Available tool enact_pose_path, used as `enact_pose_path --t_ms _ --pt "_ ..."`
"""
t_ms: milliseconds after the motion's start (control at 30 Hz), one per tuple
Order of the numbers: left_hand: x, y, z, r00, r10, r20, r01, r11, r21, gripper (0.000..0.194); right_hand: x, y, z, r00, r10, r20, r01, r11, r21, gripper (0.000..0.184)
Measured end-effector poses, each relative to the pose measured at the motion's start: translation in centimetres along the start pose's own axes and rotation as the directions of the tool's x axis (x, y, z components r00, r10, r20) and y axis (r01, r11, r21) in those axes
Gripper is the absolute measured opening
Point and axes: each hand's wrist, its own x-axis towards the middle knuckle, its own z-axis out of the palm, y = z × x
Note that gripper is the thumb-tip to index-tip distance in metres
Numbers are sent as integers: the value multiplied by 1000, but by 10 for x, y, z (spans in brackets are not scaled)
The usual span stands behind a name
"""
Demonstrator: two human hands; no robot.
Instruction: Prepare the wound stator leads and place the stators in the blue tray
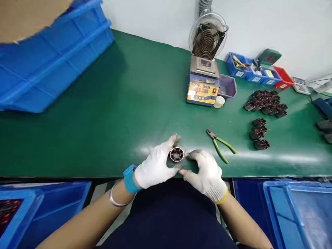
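Note:
A small round motor stator (177,154) with dark copper-wound coils and a pale rim stands on the green tabletop near its front edge. My left hand (158,163), in a white glove, curves around its left side with thumb and fingers spread; whether the palm touches it I cannot tell. To the right, my right hand (206,173), also gloved, has its index finger and thumb apart close to the stator's edge. Fine wire ends seem to stick out between the stator and that hand. Side cutters (220,145) with green handles lie to the right.
Several stators (260,133) stand in a row at right, with a larger cluster (268,102) behind. At the back are a blue-yellow soldering pot (203,88), a fan (206,41), a purple bin (229,84) and small tool bins (237,71). Blue crates (57,58) rise at left.

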Motion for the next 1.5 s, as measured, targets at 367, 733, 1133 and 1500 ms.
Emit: enact_pose_path --t_ms 367,733,1133,1500 --pt "11 13 10 939 -279 -200 328 901 283 87 30 8 13 996 -85 17 87 974 -210 21" --pt "1 6 0 945 -293 -144 290 956 -43 97 55 -6 18 989 -70 130 48 984 171 16" --pt "1 6 0 952 -259 -166 264 964 10 95 61 -15 4 977 -159 144 110 948 298 33" --pt "1 5 2 946 -274 -171 276 961 -13 101 42 18 14 995 -85 -54 84 996 -13 22"
